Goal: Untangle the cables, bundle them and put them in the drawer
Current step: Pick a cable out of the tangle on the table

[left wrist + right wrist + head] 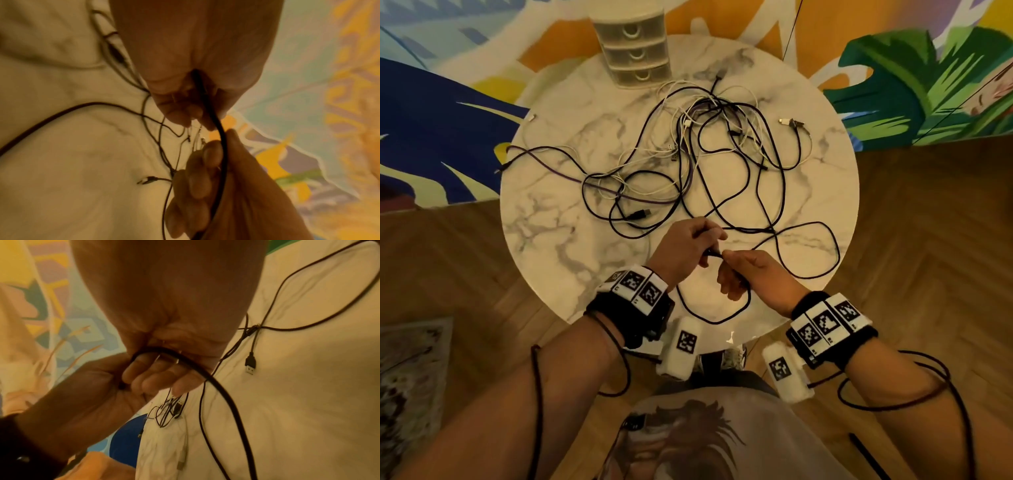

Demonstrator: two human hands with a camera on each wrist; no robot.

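Note:
On the round marble table [551, 240] lies a tangle of black, white and purple cables [688, 154]. A small three-drawer unit [635, 51] stands at the far edge, its drawers closed. Both hands are over the near edge. My left hand [688, 246] grips one black cable [713, 254], and my right hand [746, 274] pinches the same cable close beside it. In the left wrist view the black cable [213, 116] leaves my left hand [195, 48] and runs to my right hand [205, 186]. In the right wrist view the black cable [216, 386] curves out of my right hand [168, 296] towards my left hand [82, 394].
A black USB plug [640, 214] lies just beyond my left hand. Loose plug ends lie at the table's left and right rims. A loop of the held cable hangs past the near edge. Wooden floor and a colourful rug surround the table.

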